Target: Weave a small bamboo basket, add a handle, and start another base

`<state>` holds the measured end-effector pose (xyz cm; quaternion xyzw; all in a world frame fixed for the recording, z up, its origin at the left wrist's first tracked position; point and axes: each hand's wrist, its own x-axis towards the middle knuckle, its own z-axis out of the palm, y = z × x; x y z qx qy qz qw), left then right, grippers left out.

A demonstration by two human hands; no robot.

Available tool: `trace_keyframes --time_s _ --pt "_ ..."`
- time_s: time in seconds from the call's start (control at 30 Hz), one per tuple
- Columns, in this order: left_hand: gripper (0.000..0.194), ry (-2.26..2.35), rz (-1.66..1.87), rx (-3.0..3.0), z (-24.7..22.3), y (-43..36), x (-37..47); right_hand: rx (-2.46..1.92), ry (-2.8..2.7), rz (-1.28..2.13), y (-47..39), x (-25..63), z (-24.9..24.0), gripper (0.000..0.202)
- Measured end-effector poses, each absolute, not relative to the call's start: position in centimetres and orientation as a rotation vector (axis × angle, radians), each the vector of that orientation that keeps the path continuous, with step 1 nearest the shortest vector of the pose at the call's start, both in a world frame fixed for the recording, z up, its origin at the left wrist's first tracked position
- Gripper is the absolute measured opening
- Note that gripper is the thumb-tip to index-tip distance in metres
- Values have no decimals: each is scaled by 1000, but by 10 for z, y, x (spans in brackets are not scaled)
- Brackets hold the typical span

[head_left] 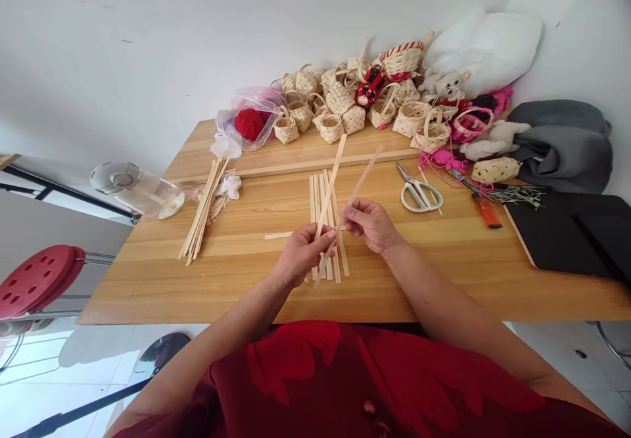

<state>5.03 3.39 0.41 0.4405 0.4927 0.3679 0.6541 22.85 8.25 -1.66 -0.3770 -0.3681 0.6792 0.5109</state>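
Note:
My left hand [306, 252] is closed on a flat pale bamboo strip [335, 168], which slants up and away to the right. Between the fingers of my right hand [371, 225] is a second bamboo strip [365, 173], slightly blurred, whose lower part passes by my left fingertips. Under both hands, several more strips [315, 194] lie side by side on the wooden table [246, 293], pointing away from me. A crosswise strip [279, 235] shows its left end beyond my left hand; my hands hide part of it.
A bundle of loose strips [201, 218] and a clear bottle [148, 191] lie at the left. Scissors [421, 194], an orange lighter [487, 212] and a black tablet-like slab [572, 234] are at the right. Small woven baskets [331, 127] and red yarn [249, 124] crowd the back.

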Motion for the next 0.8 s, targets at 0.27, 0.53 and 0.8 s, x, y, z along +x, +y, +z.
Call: trace_keyframes --time_s 0.27,0.53,0.8 --pt "45 1181 810 987 3 33 50 -952 -1008 1607 81 228 -19 40" --pt "42 1132 819 962 2 33 49 -961 -1287 1499 79 227 -21 38" --pt "41 1183 839 972 -4 32 50 -1020 -1401 1371 77 227 -22 43"
